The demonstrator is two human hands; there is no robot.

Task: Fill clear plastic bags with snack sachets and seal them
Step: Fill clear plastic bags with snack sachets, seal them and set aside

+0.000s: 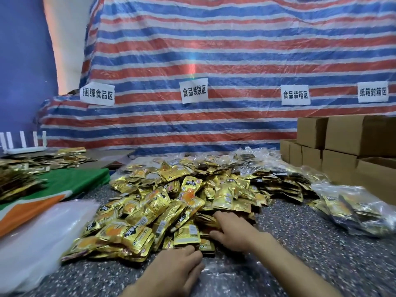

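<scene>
A big loose pile of gold snack sachets [171, 202] covers the middle of the speckled grey table. My right hand [231, 230] lies on the pile's near right edge, fingers closed over a dark stack of sachets. My left hand [180, 264] rests at the pile's front edge, its fingers curled and touching the nearest sachets. A clear plastic bag [231, 273] lies flat and crinkled on the table between my forearms. A stack of empty clear bags [36, 239] sits at the left. Filled clear bags [355, 209] lie at the right.
Brown cardboard boxes [342, 151] are stacked at the back right. A green and orange sheet [64, 185] lies at the left with more sachets [19, 183] on it. A striped tarpaulin with paper labels [194, 91] closes off the back. A white rack [23, 144] stands far left.
</scene>
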